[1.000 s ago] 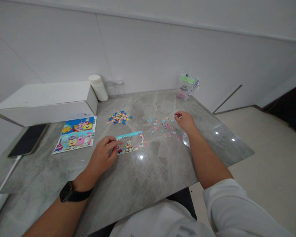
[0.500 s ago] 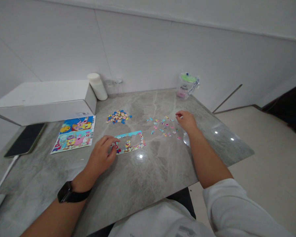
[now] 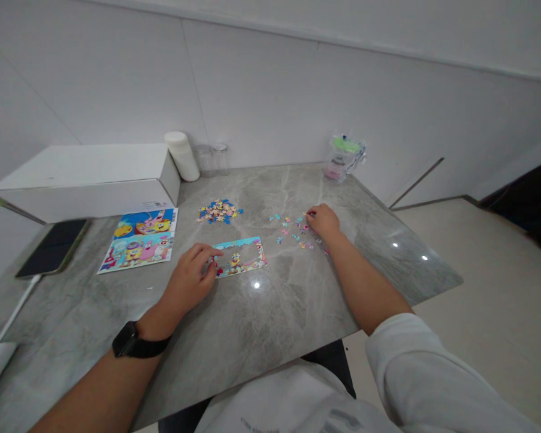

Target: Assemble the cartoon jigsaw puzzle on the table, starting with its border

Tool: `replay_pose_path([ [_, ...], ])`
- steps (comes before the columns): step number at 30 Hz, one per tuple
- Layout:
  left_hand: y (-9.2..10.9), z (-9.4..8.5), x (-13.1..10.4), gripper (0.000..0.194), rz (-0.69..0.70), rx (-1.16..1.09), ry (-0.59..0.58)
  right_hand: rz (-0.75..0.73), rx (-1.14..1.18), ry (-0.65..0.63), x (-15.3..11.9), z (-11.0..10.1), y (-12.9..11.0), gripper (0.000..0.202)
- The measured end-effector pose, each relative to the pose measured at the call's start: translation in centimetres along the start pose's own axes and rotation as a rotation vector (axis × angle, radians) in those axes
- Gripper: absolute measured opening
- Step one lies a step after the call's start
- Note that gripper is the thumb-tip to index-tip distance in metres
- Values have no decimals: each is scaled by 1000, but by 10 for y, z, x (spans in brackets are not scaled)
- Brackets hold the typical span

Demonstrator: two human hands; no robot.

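Observation:
A partly assembled jigsaw puzzle with a cartoon picture lies before me, its border joined and grey tabletop showing through its middle. My left hand rests at its left edge, thumb and forefinger apart over the joined pieces and covering that corner. To the right, loose puzzle pieces are scattered on the table. My right hand is among them at their far right side, fingertips pinched at a small yellowish puzzle piece. The fingers partly hide what is between them.
A heap of puzzle pieces lies behind the puzzle. Left of it are a printed picture sheet, a phone on a white cable and a white box. A white bottle, glasses and a plastic bag stand along the wall.
My right hand has moved left and in over the loose pieces, its fingertips now at the yellowish one. The left hand stays at the puzzle. The view has shifted slightly.

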State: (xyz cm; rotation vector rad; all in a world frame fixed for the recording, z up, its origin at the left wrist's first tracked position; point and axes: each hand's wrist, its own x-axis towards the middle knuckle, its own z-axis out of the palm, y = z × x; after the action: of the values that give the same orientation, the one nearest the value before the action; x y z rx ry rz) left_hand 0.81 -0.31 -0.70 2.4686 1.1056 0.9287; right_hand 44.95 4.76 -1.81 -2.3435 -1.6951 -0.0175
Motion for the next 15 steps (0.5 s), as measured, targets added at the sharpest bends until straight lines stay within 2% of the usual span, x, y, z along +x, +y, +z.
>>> replay_pose_path([
  [9,0,1,-1,27,14,-18,14,-55,249,2,-1,-7,13,13],
  [12,-1,2,-1,28,14,-24,13,-64,501,-1,-6,-11,6,11],
  [15,0,2,-1,29,1,-29,17,-101,835,-66,-12,-20,-14,24],
])
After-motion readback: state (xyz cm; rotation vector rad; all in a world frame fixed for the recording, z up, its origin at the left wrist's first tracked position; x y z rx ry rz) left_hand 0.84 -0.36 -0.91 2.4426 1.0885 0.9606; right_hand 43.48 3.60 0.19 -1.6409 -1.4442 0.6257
